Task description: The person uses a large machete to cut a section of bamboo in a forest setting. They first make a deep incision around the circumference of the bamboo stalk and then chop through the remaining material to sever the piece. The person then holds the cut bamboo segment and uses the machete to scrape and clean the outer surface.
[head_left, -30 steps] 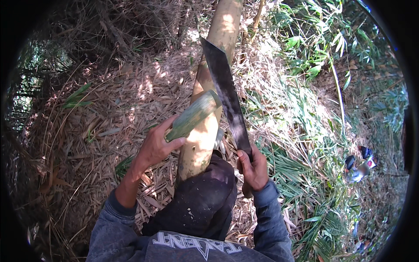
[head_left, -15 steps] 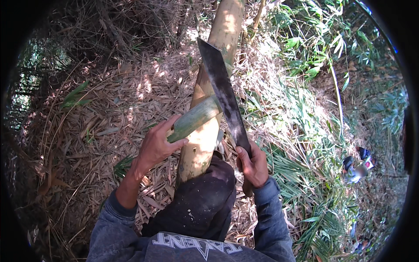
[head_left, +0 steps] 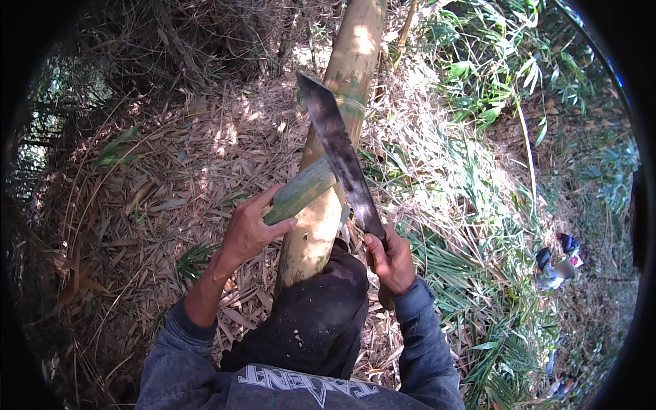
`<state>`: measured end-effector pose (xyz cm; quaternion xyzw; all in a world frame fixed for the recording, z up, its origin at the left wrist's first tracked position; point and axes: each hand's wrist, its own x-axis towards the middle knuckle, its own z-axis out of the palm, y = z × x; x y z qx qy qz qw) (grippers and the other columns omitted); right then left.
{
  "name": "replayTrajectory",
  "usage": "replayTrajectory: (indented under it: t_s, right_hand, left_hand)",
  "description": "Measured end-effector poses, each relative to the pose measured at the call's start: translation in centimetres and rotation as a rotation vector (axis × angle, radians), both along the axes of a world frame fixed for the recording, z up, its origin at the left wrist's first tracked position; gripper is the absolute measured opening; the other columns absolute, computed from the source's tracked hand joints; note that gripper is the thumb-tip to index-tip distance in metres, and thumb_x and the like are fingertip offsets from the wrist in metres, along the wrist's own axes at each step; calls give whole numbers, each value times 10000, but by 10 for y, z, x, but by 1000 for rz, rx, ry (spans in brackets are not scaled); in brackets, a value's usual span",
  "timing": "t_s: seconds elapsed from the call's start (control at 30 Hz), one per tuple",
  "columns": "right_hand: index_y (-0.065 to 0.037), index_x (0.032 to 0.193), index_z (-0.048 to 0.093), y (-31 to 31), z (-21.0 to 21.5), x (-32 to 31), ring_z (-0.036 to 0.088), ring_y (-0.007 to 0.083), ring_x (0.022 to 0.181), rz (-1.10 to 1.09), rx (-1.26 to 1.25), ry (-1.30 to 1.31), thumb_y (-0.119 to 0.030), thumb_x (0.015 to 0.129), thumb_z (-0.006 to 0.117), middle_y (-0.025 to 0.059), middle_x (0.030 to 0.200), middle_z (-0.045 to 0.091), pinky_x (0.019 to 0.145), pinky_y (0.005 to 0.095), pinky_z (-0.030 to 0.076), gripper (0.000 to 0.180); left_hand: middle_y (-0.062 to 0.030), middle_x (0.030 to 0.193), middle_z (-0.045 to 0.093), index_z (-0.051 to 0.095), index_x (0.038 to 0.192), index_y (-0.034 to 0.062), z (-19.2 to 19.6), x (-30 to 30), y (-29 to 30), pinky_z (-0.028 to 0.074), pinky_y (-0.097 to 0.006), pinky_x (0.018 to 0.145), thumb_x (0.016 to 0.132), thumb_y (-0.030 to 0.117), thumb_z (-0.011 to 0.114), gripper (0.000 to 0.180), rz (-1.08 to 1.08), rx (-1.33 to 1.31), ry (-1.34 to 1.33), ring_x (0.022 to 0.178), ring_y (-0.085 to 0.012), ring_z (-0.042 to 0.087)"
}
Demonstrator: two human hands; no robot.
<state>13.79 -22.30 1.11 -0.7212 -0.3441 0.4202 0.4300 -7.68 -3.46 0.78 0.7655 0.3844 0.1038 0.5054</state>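
one big knife [head_left: 342, 152] tipped further toward 11 o'clock now, right hand [head_left: 393, 263] wrapped snug around it, left hand [head_left: 247, 234] curled wide gripping one bamboo chunk [head_left: 301, 190], one pole [head_left: 352, 61] beneath

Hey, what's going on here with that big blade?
A person's left hand holds a green bamboo piece by its near end, over a thick bamboo pole. The right hand grips a dark machete, which crosses the piece's far end in view; whether they touch is hard to tell. A dark trouser leg overlaps the pole's lower end.
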Motion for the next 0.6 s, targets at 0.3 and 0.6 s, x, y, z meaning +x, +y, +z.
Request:
replayTrajectory:
  t_s: [0.3,0.6]
  right_hand:
    - [-7,877,545,-1,-5,-1,572,242,547,31,11,-184,-203,956,616,131,621,568,518,358,426,223]
    - [-11,916,548,-2,-10,-8,604,369,560,27,39,-342,-210,948,619,184,635,587,515,411,438,214]
  left_hand:
    - [-231,1235,623,529,1312,-47,-7,0,-4,495,-373,945,755,224,812,681,1,98,2,1106,-287,635]
    - [-209,1221,635,528,1318,-41,-11,-2,-4,495,-355,944,756,201,815,676,-3,148,-14,1099,-257,636]
